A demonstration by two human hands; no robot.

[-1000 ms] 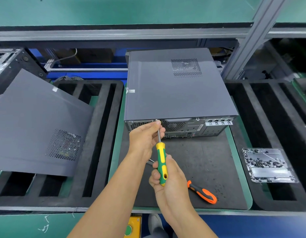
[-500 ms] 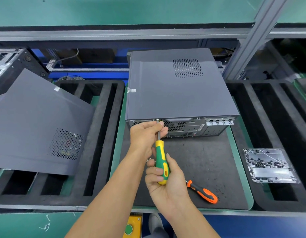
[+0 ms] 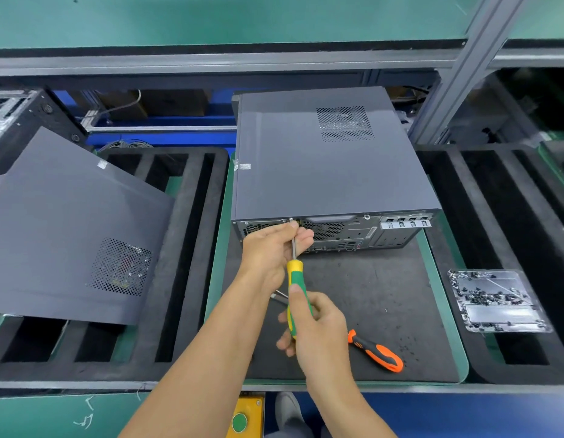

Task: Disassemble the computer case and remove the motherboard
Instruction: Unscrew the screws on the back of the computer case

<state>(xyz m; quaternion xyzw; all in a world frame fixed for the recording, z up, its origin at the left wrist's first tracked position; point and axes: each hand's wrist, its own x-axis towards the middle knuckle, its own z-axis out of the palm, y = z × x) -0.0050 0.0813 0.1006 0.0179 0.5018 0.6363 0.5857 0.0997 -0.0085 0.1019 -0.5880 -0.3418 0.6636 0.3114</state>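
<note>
With the computer case [image 3: 325, 159] lying on the black mat, the right hand [image 3: 318, 330] has crept up the yellow-green screwdriver [image 3: 295, 289] handle, gripping it, while left-hand fingers [image 3: 293, 235] pinch its shaft at the case's rear screw, suggesting loosening is underway.

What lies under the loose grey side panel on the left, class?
The grey side panel rests across a black foam tray with long slots. Slots show beyond its right and near edges, with green beneath some. Whatever sits in the covered slots is hidden.
</note>
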